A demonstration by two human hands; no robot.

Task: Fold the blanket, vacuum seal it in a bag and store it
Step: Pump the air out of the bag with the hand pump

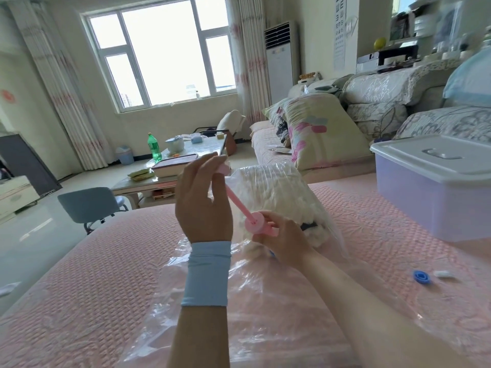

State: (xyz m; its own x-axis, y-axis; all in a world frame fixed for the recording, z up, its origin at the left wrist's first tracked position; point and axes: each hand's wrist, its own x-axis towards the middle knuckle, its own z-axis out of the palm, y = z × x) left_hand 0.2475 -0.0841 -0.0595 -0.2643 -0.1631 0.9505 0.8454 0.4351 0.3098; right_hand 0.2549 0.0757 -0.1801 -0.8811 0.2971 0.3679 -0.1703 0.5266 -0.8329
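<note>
A white fluffy blanket (276,192) sits folded inside a clear plastic vacuum bag (265,296) that lies on the pink bed cover (87,282). A pink hand pump (255,221) stands on the bag in front of the blanket. My left hand (203,205) grips the pump's handle at the top, with the pink rod drawn out and slanting down to the barrel. My right hand (281,237) holds the barrel of the pump against the bag. The pump's foot and the bag's valve are hidden behind my right hand.
A blue valve cap (422,277) and a small white piece (443,274) lie on the bed at the right. A lidded translucent storage box (435,197) stands at the right. A blue chair (87,205), coffee table (170,166) and sofa (372,112) lie beyond.
</note>
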